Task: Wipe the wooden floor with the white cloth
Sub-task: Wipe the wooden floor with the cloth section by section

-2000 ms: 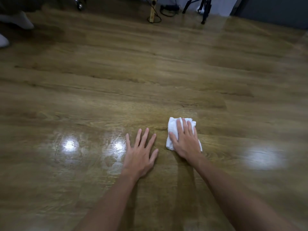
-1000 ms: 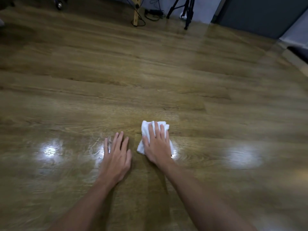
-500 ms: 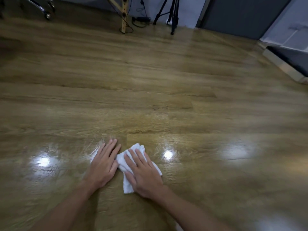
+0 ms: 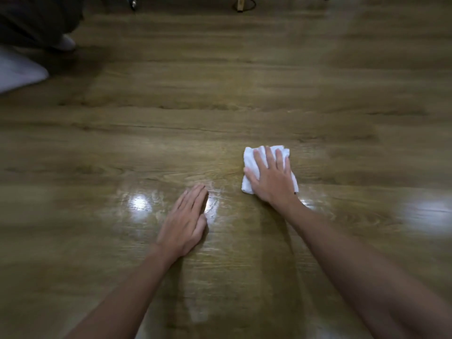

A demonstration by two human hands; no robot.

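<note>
The white cloth (image 4: 249, 162) looks soft, light and bunchy (likely to ruck up); the right hand (image 4: 270, 181) presses it flat-fingered onto the wooden floor (image 4: 220, 94), its grip uncurled, while the left hand (image 4: 186, 221) rests flat, holding nothing.

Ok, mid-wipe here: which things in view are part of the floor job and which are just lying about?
Part of the job:
white cloth, pressed flat under the right hand
wooden floor
left hand, flat on the floor, apart from the cloth

Lying about:
wooden post foot at the far edge
pale object at far left, blurred
</note>
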